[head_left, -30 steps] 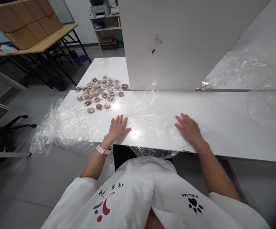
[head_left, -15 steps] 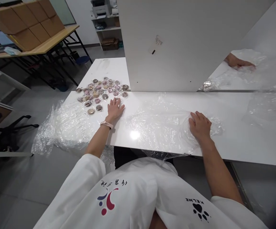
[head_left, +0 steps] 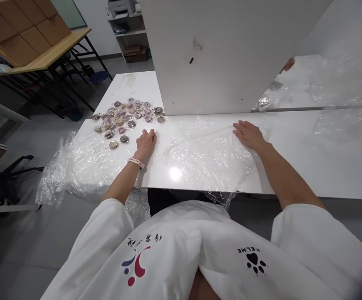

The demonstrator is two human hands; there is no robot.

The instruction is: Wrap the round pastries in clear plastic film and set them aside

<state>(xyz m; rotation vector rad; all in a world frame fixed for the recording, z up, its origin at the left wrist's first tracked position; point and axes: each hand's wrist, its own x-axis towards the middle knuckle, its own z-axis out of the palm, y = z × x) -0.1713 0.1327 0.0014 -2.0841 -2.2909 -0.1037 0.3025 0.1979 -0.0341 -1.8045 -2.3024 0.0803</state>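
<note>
A clear plastic film sheet [head_left: 206, 154] lies crumpled on the white table, its near edge hanging over the front. My right hand [head_left: 249, 135] rests on the sheet's far right part, fingers stretched out and lying flat. To the left of the sheet, my left hand [head_left: 146, 143], with a pink band at the wrist, is on the table with its fingers curled in. Whether anything is between those fingers is hidden. Just beyond and left of it lie many small wrapped round pieces [head_left: 118, 121], brown and pinkish, in a loose spread.
A stack of clear plastic packaging [head_left: 84, 160] overhangs the table's left end. An upright white panel [head_left: 206, 71] stands along the back. Past it, another person's hand [head_left: 289, 65] shows above more clear film [head_left: 334, 133]. A wooden table with cartons [head_left: 27, 29] is far left.
My right hand has slid away from me and slightly left over the film, flattening out. My left hand's spread fingers have curled in. The other person's hand has mostly gone behind the panel.
</note>
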